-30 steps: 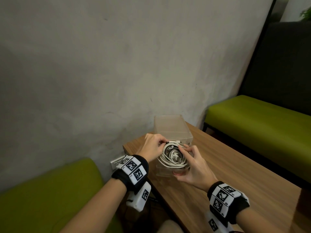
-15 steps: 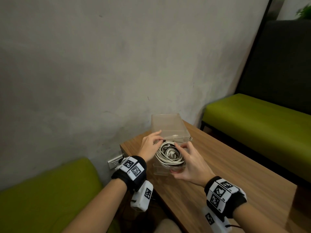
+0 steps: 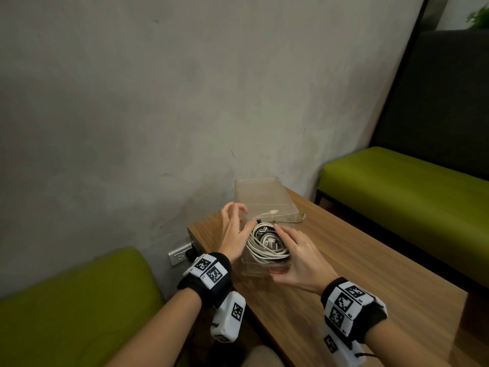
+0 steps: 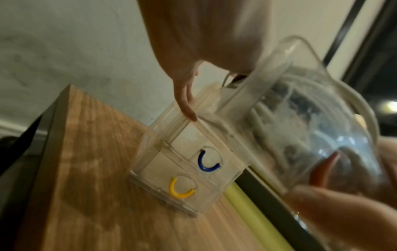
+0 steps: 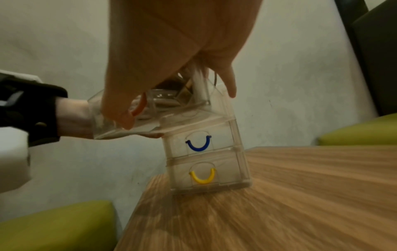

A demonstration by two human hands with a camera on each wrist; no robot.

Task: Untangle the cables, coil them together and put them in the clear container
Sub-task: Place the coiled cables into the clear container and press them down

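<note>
Lifted off the cables (image 3: pixel 264 250), the left hand (image 3: pixel 232 229) hovers spread beside the open top drawer (image 3: pixel 252 268) of the clear container (image 3: pixel 264 194). Flat over the coiled cables inside that drawer lies the right hand (image 3: pixel 299 256), thumb on the drawer front; the container stands at the bench's (image 3: pixel 370 274) far left corner.

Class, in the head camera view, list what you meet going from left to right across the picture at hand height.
green seat → wall socket → left hand → coiled cables → right hand → green bench

Coiled white cables (image 3: pixel 262 251) in top drawer (image 3: pixel 252 270) of clear container (image 3: pixel 264 194)
</note>
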